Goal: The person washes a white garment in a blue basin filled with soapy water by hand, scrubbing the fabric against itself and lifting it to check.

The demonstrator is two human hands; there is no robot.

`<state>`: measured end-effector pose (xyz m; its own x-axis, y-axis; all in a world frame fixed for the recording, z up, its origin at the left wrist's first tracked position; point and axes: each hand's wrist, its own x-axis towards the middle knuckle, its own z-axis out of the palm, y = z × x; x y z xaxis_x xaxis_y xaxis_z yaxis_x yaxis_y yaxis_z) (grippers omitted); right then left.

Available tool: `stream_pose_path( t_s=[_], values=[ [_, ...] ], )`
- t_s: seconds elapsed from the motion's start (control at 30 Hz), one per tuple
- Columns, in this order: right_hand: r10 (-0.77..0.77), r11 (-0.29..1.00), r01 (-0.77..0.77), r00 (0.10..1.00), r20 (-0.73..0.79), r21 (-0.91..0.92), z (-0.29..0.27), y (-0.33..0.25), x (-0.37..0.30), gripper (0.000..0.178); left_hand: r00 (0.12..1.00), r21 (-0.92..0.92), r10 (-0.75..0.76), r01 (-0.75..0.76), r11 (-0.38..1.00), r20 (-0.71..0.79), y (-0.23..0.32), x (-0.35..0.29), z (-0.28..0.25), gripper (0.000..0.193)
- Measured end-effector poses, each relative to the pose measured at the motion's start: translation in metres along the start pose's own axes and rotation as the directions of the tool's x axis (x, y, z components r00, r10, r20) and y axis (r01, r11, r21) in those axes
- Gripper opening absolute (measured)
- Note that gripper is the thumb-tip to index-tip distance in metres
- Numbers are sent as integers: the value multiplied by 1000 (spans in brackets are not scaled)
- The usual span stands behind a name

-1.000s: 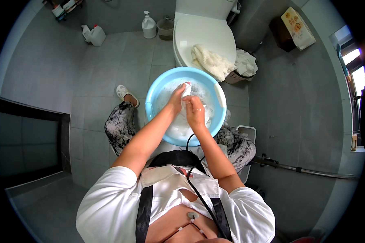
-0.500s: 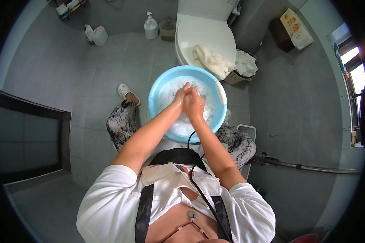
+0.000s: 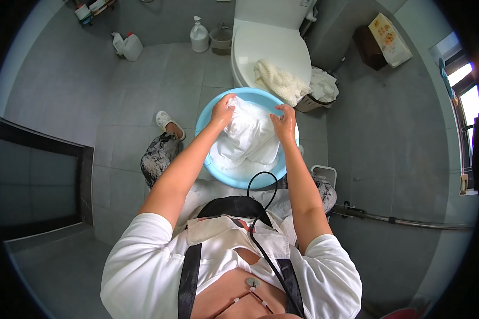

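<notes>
A light blue basin [image 3: 203, 118] of sudsy water stands in front of me with a wet white cloth [image 3: 248, 133] bunched up in it, partly above the suds. At the basin's left side my left hand [image 3: 222, 111] is closed on the cloth's upper left part. My right hand [image 3: 285, 123] is over the right side of the basin, its fingers curled at the cloth's right edge with the thumb near the fingertips. The lower folds of the cloth lie in foam, and its exact kind cannot be made out.
Just beyond the basin is a white toilet [image 3: 269, 48], a cream knitted cloth [image 3: 280, 82] on its lid. A bin [image 3: 322, 87] stands to its right. Farther left are a pump bottle [image 3: 199, 37] and a white jug [image 3: 132, 47]. A black cable [image 3: 275, 186] loops near the basin's front rim.
My hands, pressed together over the suds before, have moved apart to the two sides of the basin. The white cloth has come up out of the foam. The cable's loop has shifted.
</notes>
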<state>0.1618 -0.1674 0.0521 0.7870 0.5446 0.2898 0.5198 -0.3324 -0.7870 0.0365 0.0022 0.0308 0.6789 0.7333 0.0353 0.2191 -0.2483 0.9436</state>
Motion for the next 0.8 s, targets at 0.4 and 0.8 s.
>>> stream_pose_path(
  t_s=[0.4,0.8],
  values=[
    [555,824,-541,831,-49,166,56,65,-32,37,884,-39,-360,366,930,-297,-80,-19,47,39],
    [582,784,-443,767,269,-434,76,101,-43,41,828,367,-554,542,756,-82,-94,-31,50,32]
  ],
)
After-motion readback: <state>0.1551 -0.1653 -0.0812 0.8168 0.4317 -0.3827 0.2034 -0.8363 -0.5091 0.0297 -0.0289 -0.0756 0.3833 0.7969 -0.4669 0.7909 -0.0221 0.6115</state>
